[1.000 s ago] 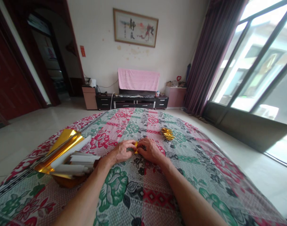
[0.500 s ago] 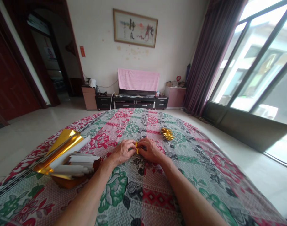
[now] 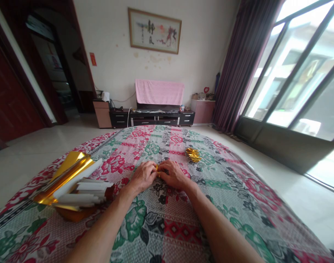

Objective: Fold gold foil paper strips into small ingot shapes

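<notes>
Pinching a small, mostly hidden gold piece [image 3: 158, 174] between them, the left hand [image 3: 143, 176] and right hand [image 3: 172, 175] meet on the cloth-covered table [image 3: 183, 230]. Light, even pressure from both sides, wrists low, would likely keep its edges aligned and its surface uncrumpled.

We see small folded gold foil-like piece [image 3: 157, 167], glossy, at clock centre. Two o'clock: pointed gold foil-like pile [image 3: 193, 155], mirror-shiny. Nine o'clock: rolled gold sheet [image 3: 65, 179], smooth, glossy; white paper strips [image 3: 94, 186], matt. Beneath: red-green floral cloth [image 3: 221, 182], matt, coarsely textured.
</notes>
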A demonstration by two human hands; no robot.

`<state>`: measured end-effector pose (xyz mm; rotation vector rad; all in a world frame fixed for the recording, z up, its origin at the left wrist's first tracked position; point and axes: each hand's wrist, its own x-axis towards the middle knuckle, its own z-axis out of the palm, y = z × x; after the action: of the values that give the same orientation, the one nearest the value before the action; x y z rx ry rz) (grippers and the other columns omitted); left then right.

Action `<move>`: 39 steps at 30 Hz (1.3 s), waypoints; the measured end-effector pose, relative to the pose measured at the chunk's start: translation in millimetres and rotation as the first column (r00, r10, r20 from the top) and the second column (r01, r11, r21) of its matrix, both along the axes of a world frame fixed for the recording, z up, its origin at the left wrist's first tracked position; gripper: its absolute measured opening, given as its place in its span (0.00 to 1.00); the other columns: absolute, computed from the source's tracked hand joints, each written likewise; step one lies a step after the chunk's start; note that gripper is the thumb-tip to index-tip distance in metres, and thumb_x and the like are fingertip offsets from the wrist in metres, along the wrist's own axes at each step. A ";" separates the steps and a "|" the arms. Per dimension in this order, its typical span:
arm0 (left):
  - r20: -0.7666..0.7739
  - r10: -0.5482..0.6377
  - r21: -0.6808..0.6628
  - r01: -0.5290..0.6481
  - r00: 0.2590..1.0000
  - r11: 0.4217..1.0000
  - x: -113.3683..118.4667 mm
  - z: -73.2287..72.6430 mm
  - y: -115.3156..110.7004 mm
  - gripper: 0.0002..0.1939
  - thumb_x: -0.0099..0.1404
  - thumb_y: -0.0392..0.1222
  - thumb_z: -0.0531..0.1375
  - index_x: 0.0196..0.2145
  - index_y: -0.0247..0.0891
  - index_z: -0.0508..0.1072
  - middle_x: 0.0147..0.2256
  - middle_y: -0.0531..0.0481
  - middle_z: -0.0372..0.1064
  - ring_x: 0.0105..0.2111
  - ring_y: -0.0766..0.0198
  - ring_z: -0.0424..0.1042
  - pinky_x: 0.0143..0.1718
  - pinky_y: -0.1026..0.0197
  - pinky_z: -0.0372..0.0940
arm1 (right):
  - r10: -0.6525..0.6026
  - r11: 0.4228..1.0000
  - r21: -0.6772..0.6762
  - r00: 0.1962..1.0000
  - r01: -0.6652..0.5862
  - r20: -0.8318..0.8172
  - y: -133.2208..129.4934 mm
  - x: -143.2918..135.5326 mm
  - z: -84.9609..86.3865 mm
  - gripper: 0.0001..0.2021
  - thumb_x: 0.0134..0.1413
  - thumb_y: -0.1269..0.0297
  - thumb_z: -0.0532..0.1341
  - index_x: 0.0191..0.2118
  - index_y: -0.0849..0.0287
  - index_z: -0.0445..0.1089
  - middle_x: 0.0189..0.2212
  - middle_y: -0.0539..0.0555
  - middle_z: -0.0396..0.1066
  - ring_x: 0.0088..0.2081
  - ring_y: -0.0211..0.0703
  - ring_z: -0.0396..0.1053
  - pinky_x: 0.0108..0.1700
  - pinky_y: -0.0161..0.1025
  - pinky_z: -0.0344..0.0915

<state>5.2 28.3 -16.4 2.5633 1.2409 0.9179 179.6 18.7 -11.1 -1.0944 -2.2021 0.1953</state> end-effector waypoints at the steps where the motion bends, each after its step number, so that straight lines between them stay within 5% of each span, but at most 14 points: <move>1: 0.000 0.002 0.002 -0.002 1.000 1.000 0.0 -0.1 0.0 0.06 0.58 0.37 0.55 0.27 0.39 0.72 0.39 0.49 0.69 0.40 0.61 0.65 0.44 0.56 0.60 | 0.009 1.000 -0.010 1.000 -0.009 0.009 -0.2 0.4 1.5 0.08 0.50 0.70 0.58 0.35 0.56 0.73 0.38 0.53 0.70 0.41 0.41 0.65 0.45 0.40 0.60; 39: -0.120 0.144 0.100 -0.132 0.982 0.986 9.7 -1.1 -7.1 0.07 0.62 0.40 0.51 0.29 0.38 0.67 0.38 0.46 0.66 0.39 0.59 0.63 0.42 0.56 0.59 | 0.007 0.999 -0.035 1.000 -0.006 0.010 -0.9 2.1 0.6 0.11 0.44 0.73 0.59 0.36 0.57 0.72 0.41 0.54 0.69 0.43 0.44 0.64 0.48 0.43 0.58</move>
<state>14.9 21.1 -17.5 2.6726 1.4603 0.8678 181.7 17.8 -10.4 -1.1097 -2.2190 0.2320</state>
